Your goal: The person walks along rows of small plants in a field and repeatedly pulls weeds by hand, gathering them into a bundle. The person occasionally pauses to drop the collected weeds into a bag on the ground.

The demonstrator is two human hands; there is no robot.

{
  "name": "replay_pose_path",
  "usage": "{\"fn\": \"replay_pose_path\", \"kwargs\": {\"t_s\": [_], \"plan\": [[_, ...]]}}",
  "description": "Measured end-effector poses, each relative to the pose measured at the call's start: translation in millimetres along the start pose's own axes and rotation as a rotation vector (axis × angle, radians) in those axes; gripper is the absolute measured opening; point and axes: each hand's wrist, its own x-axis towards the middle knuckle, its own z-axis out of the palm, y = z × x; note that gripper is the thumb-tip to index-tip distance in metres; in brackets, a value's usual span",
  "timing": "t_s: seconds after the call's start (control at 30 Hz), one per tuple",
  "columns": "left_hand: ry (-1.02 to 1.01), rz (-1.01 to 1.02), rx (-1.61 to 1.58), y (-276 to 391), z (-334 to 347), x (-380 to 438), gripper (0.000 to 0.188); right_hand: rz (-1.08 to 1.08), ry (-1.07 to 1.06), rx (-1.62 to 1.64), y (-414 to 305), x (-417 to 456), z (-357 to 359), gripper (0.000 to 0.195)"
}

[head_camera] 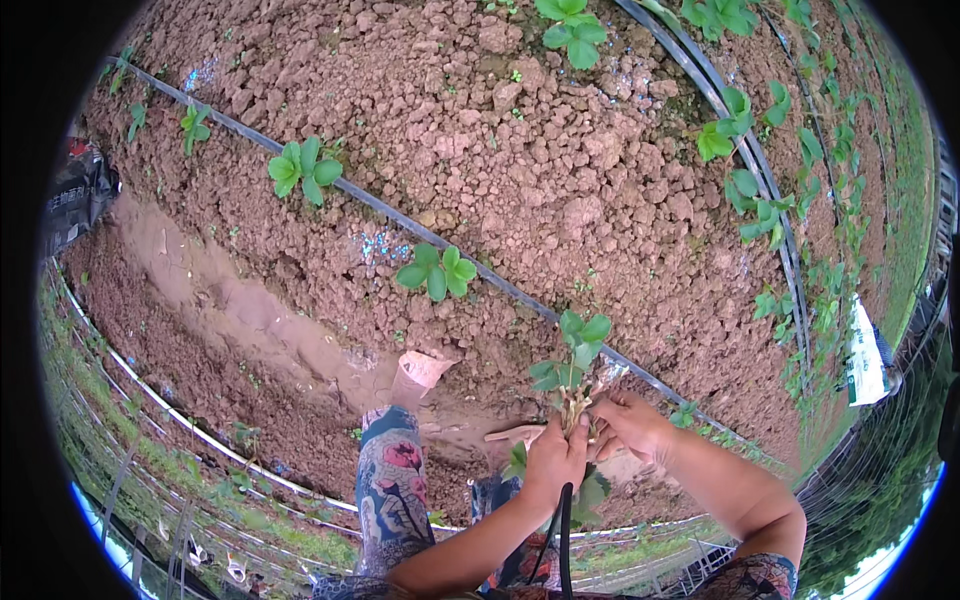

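My left hand [556, 459] is wrapped around a small bunch of strawberry seedlings [576, 409], with pale stalks at its fingertips. Green leaves rise above the grip, and more leaves [589, 499] hang below it. From the other side my right hand [628, 426] meets the bunch, its bent fingers closed at the stalks; its fingertips are partly hidden. Both hands are over the muddy furrow, close to the black drip line [517, 298]. Past them, a strawberry plant [437, 271] stands in the soil beside that line.
Cloddy brown soil [525, 165] forms the bed, with blue granules [382, 247] in patches. Another strawberry plant [306, 171] grows farther along. Double drip lines [772, 195] curve at right. A dark bag [75, 195] and a white bag [866, 360] lie at the sides. My muddy foot [420, 373] is in the furrow.
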Motion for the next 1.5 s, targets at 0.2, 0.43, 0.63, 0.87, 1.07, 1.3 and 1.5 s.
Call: {"fn": "replay_pose_path", "kwargs": {"t_s": [0.2, 0.43, 0.63, 0.87, 1.07, 1.3, 1.5], "plan": [[-0.109, -0.03, 0.087, -18.9, -1.2, -1.3, 0.035, -0.061, 0.03, 0.185, 37.6, -6.7, -5.6, 0.045], [-0.111, 0.063, 0.232, -46.8, -8.9, -5.8, 0.047, -0.284, 0.162, -0.046, 270.2, -5.6, 30.6, 0.053], [-0.062, -0.084, -0.033, -127.0, -31.0, -37.3, 0.056, -0.476, 0.295, -0.846, 347.1, -50.5, 161.3, 0.054], [0.062, -0.37, -0.656, -109.9, -59.6, -138.1, 0.041, -0.373, 0.133, -0.864, 345.2, -37.3, 124.1, 0.038], [-0.258, -0.307, -1.278, -199.0, -54.7, -207.0, 0.033, -0.624, 0.633, -0.75, 202.5, 42.0, 50.2, 0.028], [-0.022, -0.465, -0.92, -228.8, -7.4, -184.7, 0.04, -0.754, 0.617, -0.996, 58.9, 93.7, 24.3, 0.047], [0.019, -0.513, -0.866, -186.5, -6.4, -179.1, 0.029, -0.739, 0.825, -0.695, 49.1, 145.6, 5.5, 0.039]]}}
